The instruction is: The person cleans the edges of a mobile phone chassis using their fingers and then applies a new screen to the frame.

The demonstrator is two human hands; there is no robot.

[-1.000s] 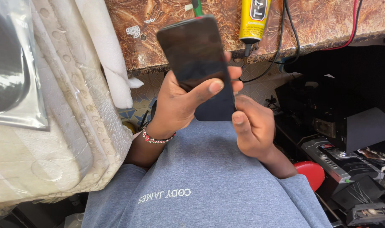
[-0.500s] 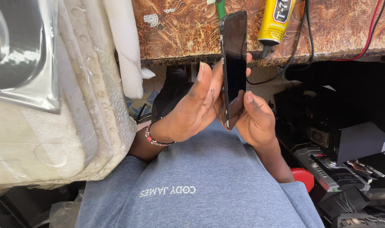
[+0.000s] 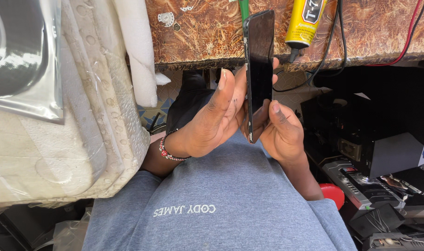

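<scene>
Phone [image 3: 260,69] turned edge-on (both hands), yellow tube [image 3: 306,22] behind.

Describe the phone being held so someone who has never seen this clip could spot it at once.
Start at the brown patterned tabletop edge running across the top. Just below its middle, the left hand and right hand meet above the grey shirt. Between them stands the phone, a thin dark slab held upright and nearly edge-on, unlike the yellow glue tube beside it.

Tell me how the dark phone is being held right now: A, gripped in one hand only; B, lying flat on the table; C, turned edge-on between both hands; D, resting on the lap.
C: the phone stands edge-on, with the left hand and right hand both on it.
</scene>
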